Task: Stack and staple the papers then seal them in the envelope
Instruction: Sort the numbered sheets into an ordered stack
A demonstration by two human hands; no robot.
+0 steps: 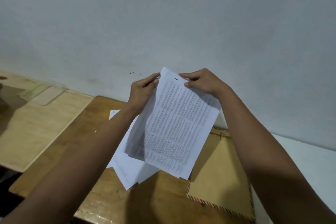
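While both hands pinch its top edge at frame centre, the printed sheet (177, 123) hangs tilted above the loose papers (127, 167) on the wooden table (101, 203). The left hand (143, 91) grips the left corner, the right hand (201, 82) the right. The brown envelope (221, 174) lies lower right, flat, partly under the sheet.

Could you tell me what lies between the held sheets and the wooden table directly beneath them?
In the head view, loose white papers lie fanned on the wooden table under the printed sheets held by both hands; their right corner overhangs the brown envelope.
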